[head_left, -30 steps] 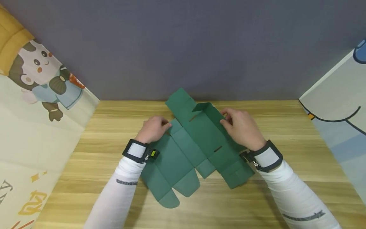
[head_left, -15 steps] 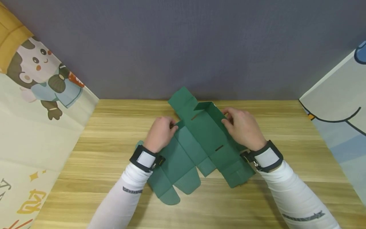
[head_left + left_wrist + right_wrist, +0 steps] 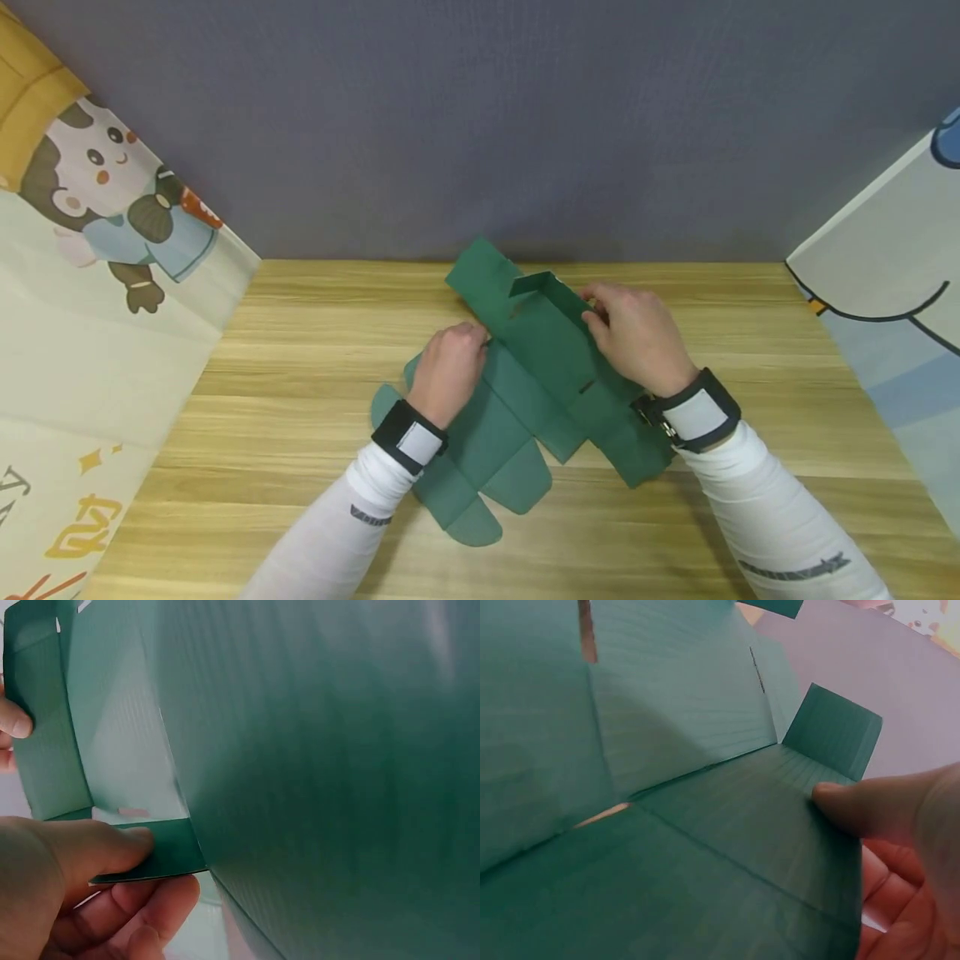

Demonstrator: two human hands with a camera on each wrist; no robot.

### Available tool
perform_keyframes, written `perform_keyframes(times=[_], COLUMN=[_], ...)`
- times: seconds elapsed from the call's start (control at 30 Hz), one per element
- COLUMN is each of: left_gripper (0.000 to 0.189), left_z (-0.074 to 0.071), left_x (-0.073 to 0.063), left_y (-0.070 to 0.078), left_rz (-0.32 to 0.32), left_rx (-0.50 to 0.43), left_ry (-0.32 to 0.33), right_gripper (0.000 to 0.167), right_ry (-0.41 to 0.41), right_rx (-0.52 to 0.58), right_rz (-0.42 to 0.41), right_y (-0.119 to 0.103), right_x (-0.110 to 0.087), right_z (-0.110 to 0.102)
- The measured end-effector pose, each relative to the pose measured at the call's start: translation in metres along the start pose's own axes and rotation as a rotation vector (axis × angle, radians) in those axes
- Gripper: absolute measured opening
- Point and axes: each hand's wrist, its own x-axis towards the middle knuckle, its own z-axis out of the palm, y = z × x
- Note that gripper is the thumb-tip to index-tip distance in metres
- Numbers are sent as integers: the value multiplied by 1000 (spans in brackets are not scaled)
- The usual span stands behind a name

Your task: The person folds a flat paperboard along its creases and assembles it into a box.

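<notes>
A green cardboard box (image 3: 480, 433), partly unfolded, lies aslant on the table with slots, creases and rounded flaps showing. My left hand (image 3: 452, 367) pinches a small end flap (image 3: 176, 851) between thumb and fingers; that flap stands bent up in the left wrist view. On the other side, my right hand (image 3: 637, 333) grips the raised side wall (image 3: 780, 802), thumb on the inner face and fingers behind it. A small tab (image 3: 836, 731) sticks up at the far end of that wall. Part of the left panel is hidden under my left hand and wrist.
The wooden table (image 3: 300, 333) meets a dark grey upright panel (image 3: 480, 125) along its back edge. Printed cartoon sheets flank it, one at the left (image 3: 112, 333) and one at the right (image 3: 885, 275).
My left hand has moved right, bringing the left panels of the box closer to the right part and lifting their joining side. My right hand stays almost in place.
</notes>
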Motion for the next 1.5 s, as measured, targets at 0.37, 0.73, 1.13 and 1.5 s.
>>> perform_keyframes(times=[0.37,0.73,1.13,1.5], left_gripper=[11,8,5,22], left_z=[9,23,25,-2], left_x=[5,4,-4,-6], left_y=[2,-1,-3,-34], left_rz=[-141,-172,-231,-426], left_rx=[-137,-215,-317,-480], left_ry=[5,-13,-61,-144], right_gripper=[19,22,40,41], right_ry=[203,222,166,149], right_rx=[-290,-427,-506,-527], right_rz=[-274,-389,-416,-418], right_y=[-22,-33,-48,-53], right_x=[1,-10,-20,-25], right_z=[5,24,33,31])
